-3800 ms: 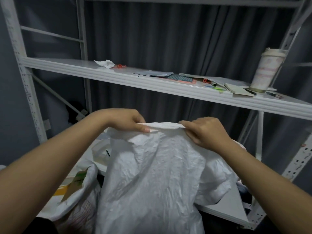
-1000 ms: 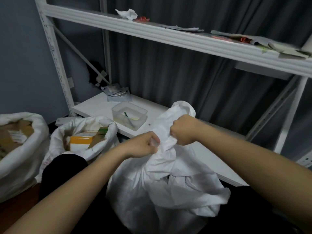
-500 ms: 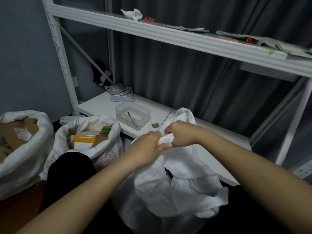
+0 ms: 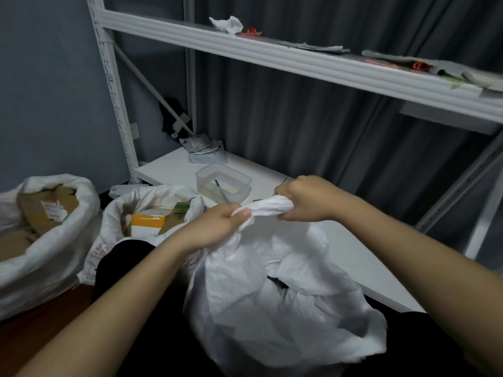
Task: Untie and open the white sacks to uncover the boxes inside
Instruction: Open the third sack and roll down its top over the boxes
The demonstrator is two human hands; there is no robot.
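Both hands clench the twisted neck of a white sack [image 4: 272,308] in front of the lower shelf [image 4: 168,167]: left hand [image 4: 217,227] pinching one end, right hand [image 4: 307,198] fisted round the other. Its contents stay hidden behind a dark gap. Left of it, two opened sacks [image 4: 46,235] show cardboard boxes [image 4: 148,221], the far one cut off.

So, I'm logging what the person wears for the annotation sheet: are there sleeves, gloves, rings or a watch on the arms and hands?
None show. The left hand and the right hand are bare, without gloves, rings or a watch. Both forearms are bare to the frame's edge, with no sleeve in view.
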